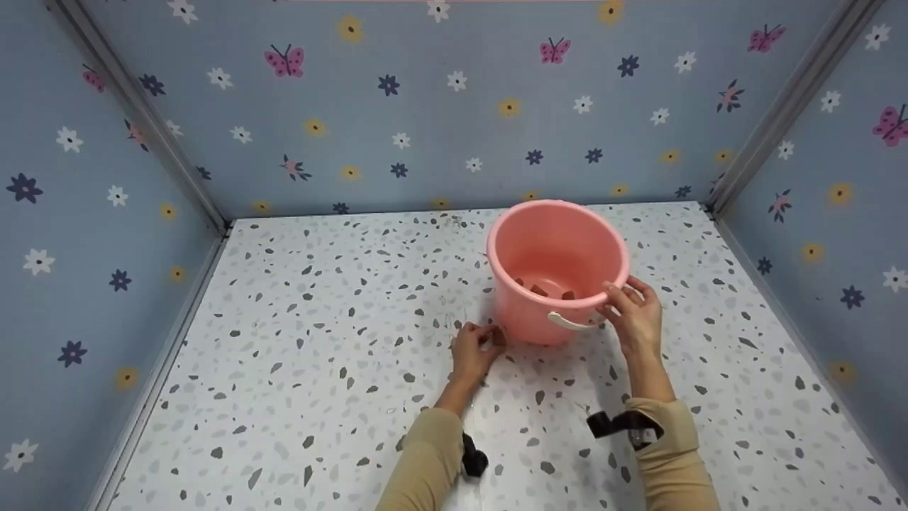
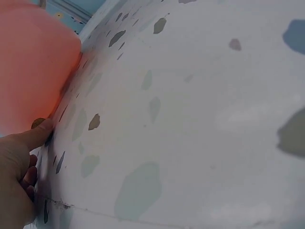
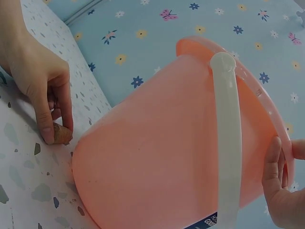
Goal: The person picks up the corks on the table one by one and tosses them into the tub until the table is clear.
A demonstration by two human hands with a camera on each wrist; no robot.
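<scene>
A pink bucket (image 1: 528, 319) sits on the speckled tabletop, right of the middle in the head view. My right hand (image 1: 638, 319) grips its rim on the near right side, thumb and fingers on either side of the edge. Low beside the bucket's base, my left hand (image 1: 472, 351) pinches a small brown cork-like piece (image 3: 62, 134) between thumb and fingers, close over the table. Several similar brown pieces (image 1: 539, 290) lie on the bucket's bottom. The white handle (image 3: 226, 143) hangs down along the bucket's near side.
The white tabletop (image 1: 319, 319) has grey speckles. Blue walls with flowers and butterflies stand along its back (image 1: 482, 135), left and right sides. Each forearm wears a black wrist camera strap (image 1: 624, 424).
</scene>
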